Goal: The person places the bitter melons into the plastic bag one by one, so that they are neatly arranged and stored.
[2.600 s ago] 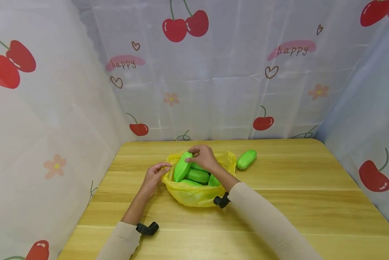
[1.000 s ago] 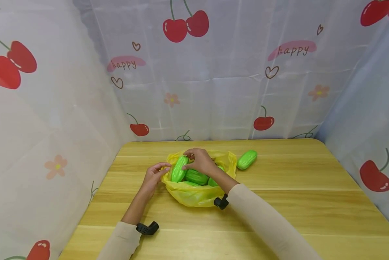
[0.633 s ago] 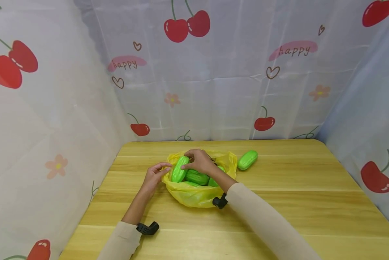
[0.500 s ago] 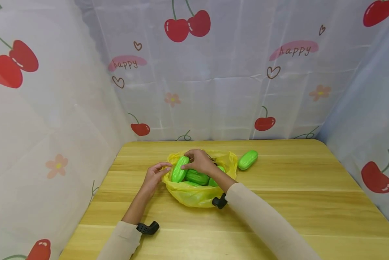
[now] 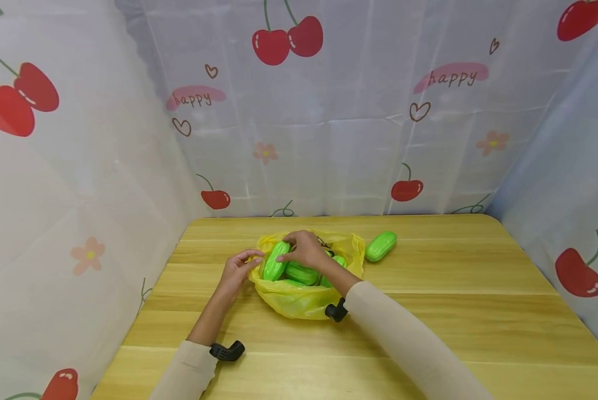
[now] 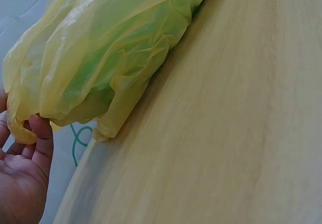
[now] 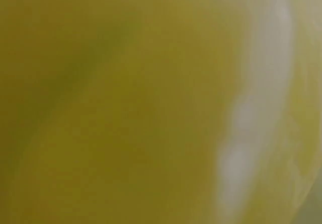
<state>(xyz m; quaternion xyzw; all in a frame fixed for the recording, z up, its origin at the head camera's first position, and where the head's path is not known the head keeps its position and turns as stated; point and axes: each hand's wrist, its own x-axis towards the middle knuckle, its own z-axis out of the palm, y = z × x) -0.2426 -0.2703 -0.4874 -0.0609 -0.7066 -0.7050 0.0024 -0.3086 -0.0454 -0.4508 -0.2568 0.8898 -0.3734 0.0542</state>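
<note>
A yellow plastic bag sits wide-mouthed on the table, holding several short, fat, glossy green cucumbers with ribbed skin. My left hand pinches the bag's left rim; in the left wrist view the thumb and fingers close on the thin plastic. Inside the mouth, my right hand grips the upper end of one cucumber, which leans upright against the bag's left side. Blurred yellow plastic fills the right wrist view, hiding that hand there.
One more green cucumber lies on the wooden table, right of the bag. Something small, dark and stringy shows in the bag behind my right hand. A white curtain with cherry prints surrounds the table.
My right hand has lowered the gripped cucumber slightly and moved it left inside the bag since the oldest frame. Lately it hardly moves. My left hand stays at the rim.
</note>
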